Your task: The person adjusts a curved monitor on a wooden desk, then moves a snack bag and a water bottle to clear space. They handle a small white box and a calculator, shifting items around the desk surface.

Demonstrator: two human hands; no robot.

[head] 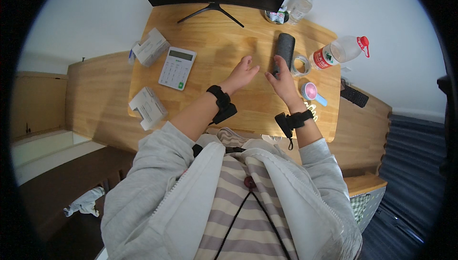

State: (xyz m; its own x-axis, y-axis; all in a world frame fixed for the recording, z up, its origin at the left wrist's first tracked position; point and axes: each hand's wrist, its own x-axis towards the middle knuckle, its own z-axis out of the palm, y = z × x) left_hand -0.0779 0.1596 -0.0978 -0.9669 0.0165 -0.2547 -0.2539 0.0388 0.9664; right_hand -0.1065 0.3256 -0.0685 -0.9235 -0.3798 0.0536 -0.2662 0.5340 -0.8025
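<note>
Over the middle of the wooden table [200, 106] my left hand [241, 74] is held with its fingers apart and nothing in it. To its right is my right hand [282, 81], its fingers spread beside the lower end of a dark grey fabric case [286, 43]; whether a finger touches the case I cannot tell. A roll of clear tape [307, 70] lies right of the case. Below the tape is a small handheld fan [310, 91], pink with a blue handle. A white calculator [177, 68] lies left of my left hand.
Two white boxes [152, 47] [149, 107] stand at the table's left. A monitor stand [214, 7] is at the back. At the right are a large red-capped bottle [331, 54], a smaller clear bottle [300, 9], a bowl with packets [277, 17] and a cream-coloured coiled object [312, 111].
</note>
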